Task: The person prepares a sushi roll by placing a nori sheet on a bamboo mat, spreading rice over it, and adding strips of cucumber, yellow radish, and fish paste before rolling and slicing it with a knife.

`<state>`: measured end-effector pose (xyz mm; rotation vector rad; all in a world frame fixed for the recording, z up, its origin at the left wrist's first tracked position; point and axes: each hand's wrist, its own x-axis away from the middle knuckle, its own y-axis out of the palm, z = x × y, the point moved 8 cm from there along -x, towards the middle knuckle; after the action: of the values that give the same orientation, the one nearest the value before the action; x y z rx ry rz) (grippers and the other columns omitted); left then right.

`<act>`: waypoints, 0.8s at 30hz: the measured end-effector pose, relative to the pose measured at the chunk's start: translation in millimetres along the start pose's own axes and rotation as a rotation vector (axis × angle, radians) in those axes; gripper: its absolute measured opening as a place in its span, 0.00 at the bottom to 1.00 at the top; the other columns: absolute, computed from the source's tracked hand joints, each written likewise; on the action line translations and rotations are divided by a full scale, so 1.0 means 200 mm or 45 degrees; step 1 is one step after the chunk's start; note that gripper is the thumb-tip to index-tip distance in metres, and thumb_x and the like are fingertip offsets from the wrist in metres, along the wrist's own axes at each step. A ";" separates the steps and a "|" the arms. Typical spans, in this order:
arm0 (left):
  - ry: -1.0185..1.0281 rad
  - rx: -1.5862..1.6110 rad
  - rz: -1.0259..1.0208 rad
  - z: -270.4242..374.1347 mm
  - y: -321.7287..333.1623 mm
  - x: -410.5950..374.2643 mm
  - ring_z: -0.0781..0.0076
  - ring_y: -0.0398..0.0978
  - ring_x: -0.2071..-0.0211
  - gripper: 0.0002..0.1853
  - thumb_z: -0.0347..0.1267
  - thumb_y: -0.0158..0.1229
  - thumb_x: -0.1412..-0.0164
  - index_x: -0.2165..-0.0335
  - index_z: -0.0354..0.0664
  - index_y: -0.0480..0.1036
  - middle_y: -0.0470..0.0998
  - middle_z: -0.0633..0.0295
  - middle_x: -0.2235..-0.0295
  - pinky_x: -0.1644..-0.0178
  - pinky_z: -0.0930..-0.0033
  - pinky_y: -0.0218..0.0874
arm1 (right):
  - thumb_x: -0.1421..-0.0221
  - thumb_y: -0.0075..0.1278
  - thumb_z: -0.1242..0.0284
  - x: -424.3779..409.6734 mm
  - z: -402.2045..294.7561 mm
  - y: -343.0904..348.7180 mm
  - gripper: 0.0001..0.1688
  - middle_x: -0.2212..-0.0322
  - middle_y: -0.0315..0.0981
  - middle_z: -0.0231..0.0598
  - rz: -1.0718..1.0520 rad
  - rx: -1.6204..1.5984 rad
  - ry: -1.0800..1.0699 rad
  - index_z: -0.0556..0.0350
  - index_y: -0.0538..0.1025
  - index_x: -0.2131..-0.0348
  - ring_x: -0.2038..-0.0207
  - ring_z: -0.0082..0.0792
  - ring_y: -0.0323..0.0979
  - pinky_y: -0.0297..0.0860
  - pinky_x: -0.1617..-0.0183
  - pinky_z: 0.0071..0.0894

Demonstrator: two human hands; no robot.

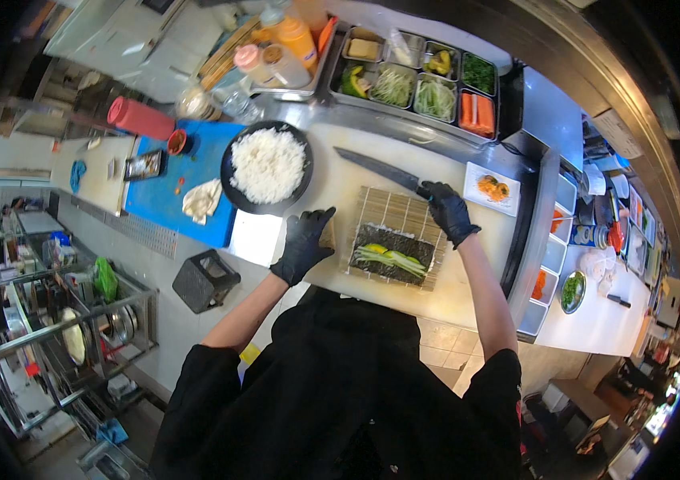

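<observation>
My right hand (pixel 448 210), in a black glove, is closed on the handle of a kitchen knife (pixel 379 169), whose blade points to the upper left over the white cutting board (pixel 322 141). My left hand (pixel 302 245), gloved too, has its fingers apart at the board's left side, beside a tan item partly hidden by it. Between the hands lies a bamboo rolling mat (pixel 397 207). On it is a nori sheet (pixel 376 236) with rice at its edge, topped with avocado slices (pixel 376 248) and cucumber strips (pixel 385 259).
A black bowl of white rice (pixel 268 165) stands left of the knife. Behind the board is a tray of filling containers (pixel 415 78). A white plate with orange food (pixel 491 187) is at the right. A crumpled cloth (pixel 202 201) lies on the blue board (pixel 159 207).
</observation>
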<state>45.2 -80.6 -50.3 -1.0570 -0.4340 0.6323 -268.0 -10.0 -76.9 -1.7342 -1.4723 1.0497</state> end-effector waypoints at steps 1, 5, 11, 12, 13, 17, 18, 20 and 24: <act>0.012 0.022 0.069 -0.02 0.00 0.03 0.52 0.69 0.48 0.49 0.38 0.76 0.67 0.42 0.46 0.67 0.73 0.52 0.48 0.51 0.53 0.61 | 0.51 0.51 0.79 -0.01 0.04 0.03 0.30 0.57 0.74 0.55 -0.111 0.012 0.157 0.50 0.72 0.46 0.52 0.58 0.71 0.69 0.49 0.54; -0.006 0.202 0.135 -0.20 0.06 0.13 0.51 0.68 0.47 0.49 0.38 0.77 0.67 0.43 0.44 0.67 0.73 0.52 0.48 0.45 0.50 0.60 | 0.50 0.49 0.79 0.02 -0.18 -0.08 0.29 0.57 0.75 0.56 -0.114 -0.167 0.389 0.53 0.72 0.46 0.54 0.56 0.73 0.71 0.50 0.51; 0.090 0.234 0.172 -0.19 0.02 0.15 0.48 0.67 0.47 0.45 0.37 0.75 0.63 0.44 0.44 0.67 0.72 0.53 0.47 0.42 0.49 0.58 | 0.37 0.51 0.71 0.71 -0.70 0.16 0.18 0.68 0.79 0.48 0.116 -0.910 0.890 0.53 0.73 0.48 0.70 0.33 0.77 0.71 0.66 0.34; 0.132 0.234 0.244 -0.14 -0.03 0.15 0.49 0.67 0.46 0.40 0.36 0.74 0.60 0.46 0.46 0.69 0.71 0.53 0.46 0.42 0.49 0.58 | 0.39 0.52 0.74 0.77 -0.85 0.18 0.19 0.70 0.77 0.44 0.354 -0.822 0.674 0.54 0.74 0.49 0.71 0.27 0.74 0.72 0.67 0.33; 0.173 0.250 0.250 -0.14 -0.02 0.15 0.49 0.67 0.45 0.37 0.36 0.73 0.58 0.47 0.46 0.69 0.71 0.53 0.46 0.42 0.50 0.58 | 0.41 0.53 0.76 0.82 -0.91 0.28 0.22 0.70 0.77 0.46 0.217 -0.733 0.835 0.51 0.72 0.47 0.71 0.34 0.77 0.73 0.67 0.36; 0.250 0.277 0.223 -0.16 0.06 0.18 0.49 0.67 0.45 0.26 0.33 0.70 0.55 0.55 0.46 0.73 0.71 0.54 0.46 0.43 0.50 0.58 | 0.43 0.52 0.74 0.81 -1.21 0.40 0.30 0.64 0.75 0.51 0.117 -0.422 0.780 0.44 0.67 0.41 0.67 0.54 0.77 0.73 0.67 0.47; 0.246 0.246 0.239 -0.13 0.03 0.16 0.49 0.67 0.46 0.25 0.32 0.70 0.56 0.56 0.45 0.74 0.72 0.54 0.46 0.43 0.51 0.58 | 0.43 0.52 0.73 0.77 -1.26 0.39 0.32 0.64 0.75 0.52 0.164 -0.297 0.767 0.42 0.65 0.39 0.66 0.57 0.76 0.72 0.67 0.49; 0.242 0.211 0.248 -0.08 -0.01 0.14 0.50 0.68 0.47 0.23 0.30 0.69 0.56 0.58 0.43 0.74 0.73 0.54 0.49 0.44 0.52 0.60 | 0.40 0.51 0.74 0.76 -1.29 0.47 0.30 0.64 0.74 0.54 0.172 -0.314 0.792 0.44 0.66 0.39 0.66 0.57 0.76 0.71 0.67 0.52; 0.343 0.214 0.238 -0.08 0.01 0.14 0.50 0.69 0.48 0.23 0.29 0.68 0.54 0.57 0.42 0.74 0.73 0.53 0.51 0.46 0.54 0.61 | 0.39 0.50 0.73 0.74 -1.32 0.55 0.35 0.65 0.71 0.55 0.163 -0.313 0.819 0.41 0.61 0.35 0.70 0.60 0.74 0.70 0.69 0.57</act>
<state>75.1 -72.4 -58.6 -1.0115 -0.0471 0.6682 24.8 125.0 -68.3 -2.0968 -1.1124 0.3061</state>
